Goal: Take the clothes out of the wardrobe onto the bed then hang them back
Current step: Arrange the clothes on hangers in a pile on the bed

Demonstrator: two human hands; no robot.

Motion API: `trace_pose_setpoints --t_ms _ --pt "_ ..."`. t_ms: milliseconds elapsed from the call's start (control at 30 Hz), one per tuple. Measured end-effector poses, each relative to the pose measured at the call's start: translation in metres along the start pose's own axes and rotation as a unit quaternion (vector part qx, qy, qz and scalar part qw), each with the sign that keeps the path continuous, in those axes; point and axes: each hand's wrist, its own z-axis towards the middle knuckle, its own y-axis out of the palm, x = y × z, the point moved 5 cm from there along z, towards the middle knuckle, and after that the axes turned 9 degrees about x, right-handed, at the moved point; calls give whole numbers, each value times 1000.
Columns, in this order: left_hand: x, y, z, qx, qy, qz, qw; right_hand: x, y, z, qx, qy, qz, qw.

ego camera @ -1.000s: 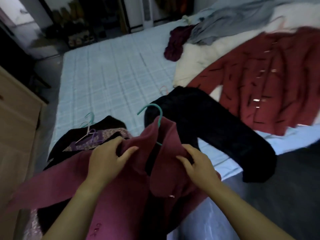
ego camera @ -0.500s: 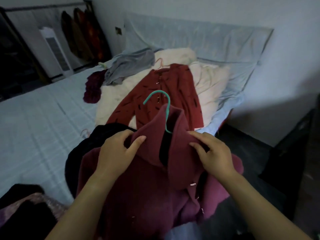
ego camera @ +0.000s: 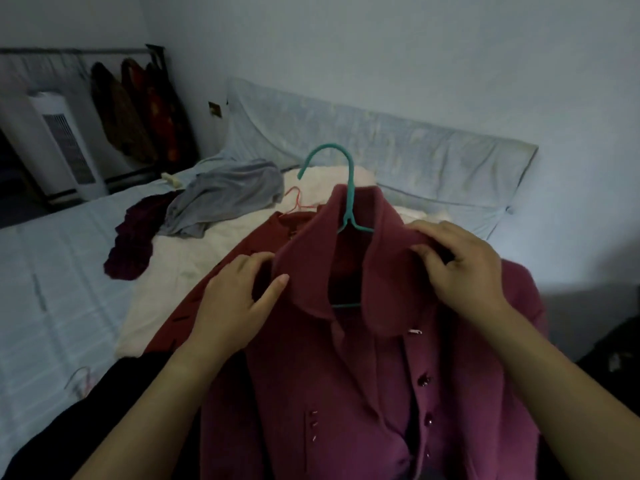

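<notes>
Two hands: the left hand (ego camera: 239,299) and the right hand (ego camera: 464,268) hold a magenta coat (ego camera: 363,393) up in the foreground, over the near side of the bed (ego camera: 52,271).
Left-hand fingers: the thumb lies on the front of the collar and the other fingers are tucked behind its edge, pinching the cloth.
Right-hand fingers: curled over the opposite side of the collar at the shoulder, gripping the fabric.
Coat: thick, felt-like cloth with a broad turned-down collar and a column of small dark round buttons down the front.
Teal hanger (ego camera: 349,188): thin and wire-like, set inside the coat's neck. Its curved hook rises above the collar and its shoulders are mostly hidden.
Obstruction: the coat and both forearms cover the middle of the bed and most of a red cardigan (ego camera: 180,327) flecked with dark marks.
Bedding: pale blue checked sheet, with a light blue pillow (ego camera: 433,161) against the wall.
Cream blanket (ego camera: 180,271): soft and fluffy, lying under the cardigan.
Grey garment (ego camera: 225,195): crumpled, resting on the blanket's far edge.
Dark purple garment (ego camera: 135,244): bunched, touching the grey one.
Pink hanger (ego camera: 298,202): thin, at the cardigan's neck.
Black garment (ego camera: 86,410): lower left, partly behind the left forearm.
Background: a white tower appliance (ego camera: 65,147) beside hanging clothes (ego camera: 138,112) on a rail.
</notes>
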Motion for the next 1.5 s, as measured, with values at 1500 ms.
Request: trace_pose_setpoints --t_ms 1500 --pt "-93 108 -152 -33 -560 245 791 -23 314 -165 -647 -238 171 703"
